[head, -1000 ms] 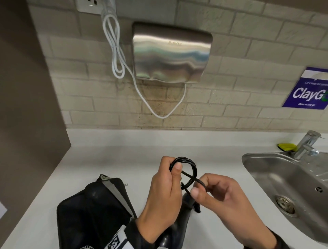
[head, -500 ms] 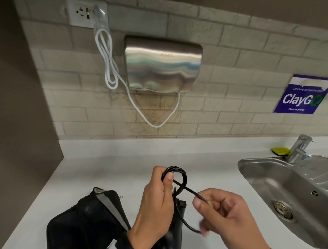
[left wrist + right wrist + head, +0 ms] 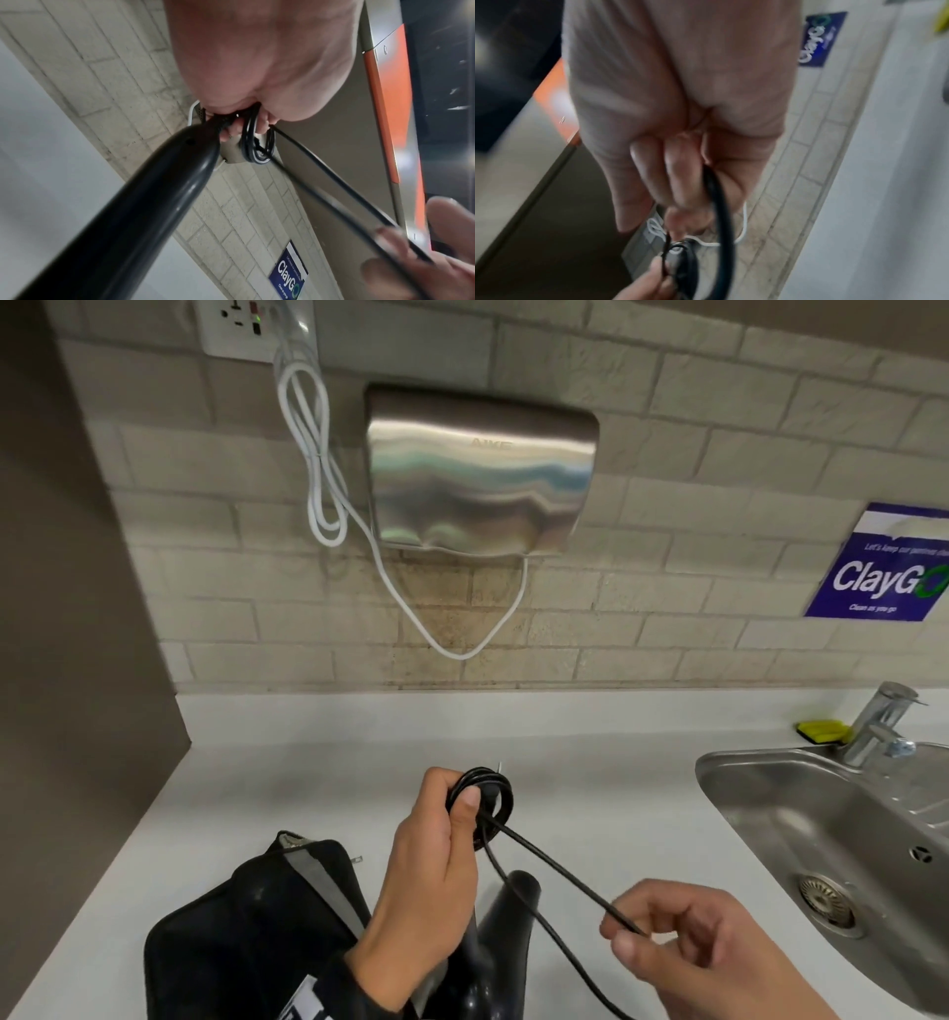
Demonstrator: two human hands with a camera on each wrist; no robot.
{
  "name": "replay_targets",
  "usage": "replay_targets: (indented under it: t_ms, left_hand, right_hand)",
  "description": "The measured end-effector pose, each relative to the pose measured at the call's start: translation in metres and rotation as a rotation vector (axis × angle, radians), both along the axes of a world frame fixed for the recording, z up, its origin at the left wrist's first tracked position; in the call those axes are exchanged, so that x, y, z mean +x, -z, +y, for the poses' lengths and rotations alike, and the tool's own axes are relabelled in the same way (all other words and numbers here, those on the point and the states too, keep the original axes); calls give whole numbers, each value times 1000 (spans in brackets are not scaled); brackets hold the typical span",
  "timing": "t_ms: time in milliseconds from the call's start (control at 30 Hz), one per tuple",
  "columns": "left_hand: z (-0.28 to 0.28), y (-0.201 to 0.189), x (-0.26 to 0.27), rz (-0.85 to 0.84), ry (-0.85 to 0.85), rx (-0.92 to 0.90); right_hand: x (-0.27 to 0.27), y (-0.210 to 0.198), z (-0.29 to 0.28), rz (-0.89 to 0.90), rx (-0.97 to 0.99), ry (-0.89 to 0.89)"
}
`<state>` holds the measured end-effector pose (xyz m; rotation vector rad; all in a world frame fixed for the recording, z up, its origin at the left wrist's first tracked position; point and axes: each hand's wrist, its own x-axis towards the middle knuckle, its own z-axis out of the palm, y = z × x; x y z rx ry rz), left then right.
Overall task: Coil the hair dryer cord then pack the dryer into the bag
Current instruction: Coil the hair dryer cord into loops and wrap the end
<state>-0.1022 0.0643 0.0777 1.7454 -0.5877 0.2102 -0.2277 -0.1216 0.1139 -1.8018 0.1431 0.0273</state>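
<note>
White countertop (image 3: pixel 318 793) runs under us along a pale brick-tiled wall (image 3: pixel 693 588), with a steel sink (image 3: pixel 760 809) and its tap (image 3: pixel 880 726) off to our right.

Our left hand (image 3: pixel 431 880) is curled round a small bundle of black cord loops (image 3: pixel 485 801), thumb pressed on top to keep them stacked; the plug seems tucked in among them, though we cannot make it out clearly. Our right hand (image 3: pixel 703 952) pinches the free run of the cord (image 3: pixel 565 873) between thumb and fingertips, drawn out taut and down to the right. The hair dryer (image 3: pixel 506 927) hangs below the left hand, its black body between our wrists. The black bag (image 3: pixel 246 932) lies open on the counter just to the left, not yet filled.

What could go wrong, as we judge it: the loops are held mostly by one thumb, so a hard pull from the right hand could drag them loose. Too slack a wrap would spring open once released. The swinging dryer could also knock the counter, or twist the cord at its root.

On the wall hang a steel hand dryer (image 3: pixel 480 469), its white cable (image 3: pixel 318 469) looped from a socket (image 3: pixel 241 325), and a blue ClayGo sign (image 3: pixel 883 567). A yellow sponge (image 3: pixel 819 729) sits beside the tap.
</note>
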Motion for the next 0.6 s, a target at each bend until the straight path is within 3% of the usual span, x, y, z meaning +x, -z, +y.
replay_targets:
  t_ms: [133,200,300,400,533,600]
  left_hand:
    - [-4,1,-6,-22,37,23]
    - [-6,0,-8,-31,55,15]
    - [-6,-1,-8,-32,53,-10]
    - [-5,0,-7,-34,28,-18]
    - [-8,5,-9,-35,12,-64]
    - [-9,6,-11,-11,31,-97]
  right_hand:
    - [-1,0,8,118,-403,-43]
    - [2,4,13,146,-428,-70]
    - [3,5,21,123,-323,-117]
    - [2,-4,26,-39,-160,-159]
    - [8,-11,41,-186,165,-76]
    - [15,-14,47,-252,226,-76]
